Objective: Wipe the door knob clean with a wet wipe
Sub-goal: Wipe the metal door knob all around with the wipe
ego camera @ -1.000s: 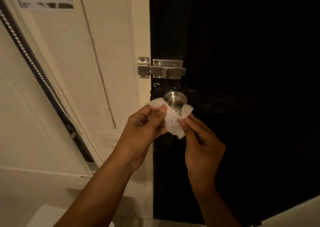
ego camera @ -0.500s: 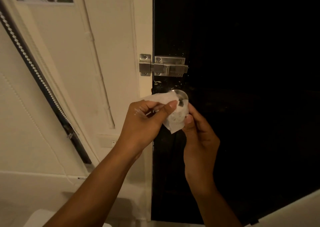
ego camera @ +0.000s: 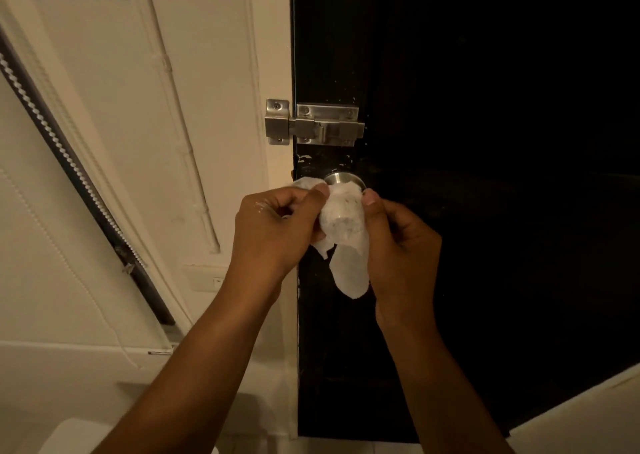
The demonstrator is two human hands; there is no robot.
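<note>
A round steel door knob (ego camera: pixel 343 178) sits on the black door (ego camera: pixel 485 176), near its left edge. A white wet wipe (ego camera: pixel 344 225) is draped over the knob's front, so only the knob's upper rim shows. My left hand (ego camera: pixel 277 231) pinches the wipe's left side between thumb and fingers. My right hand (ego camera: pixel 398 242) grips the wipe's right side, thumb tip up beside the knob. A loose tail of the wipe hangs down between the hands.
A steel slide bolt (ego camera: pixel 313 124) bridges door and cream frame (ego camera: pixel 273 72) just above the knob. A dark blind rail (ego camera: pixel 79 183) runs diagonally across the left wall. A wall switch plate (ego camera: pixel 204 278) sits left of my left wrist.
Both hands have spread the wipe over the knob's front and pulled it down; more of the knob is covered, and a tail of wipe now hangs below.
</note>
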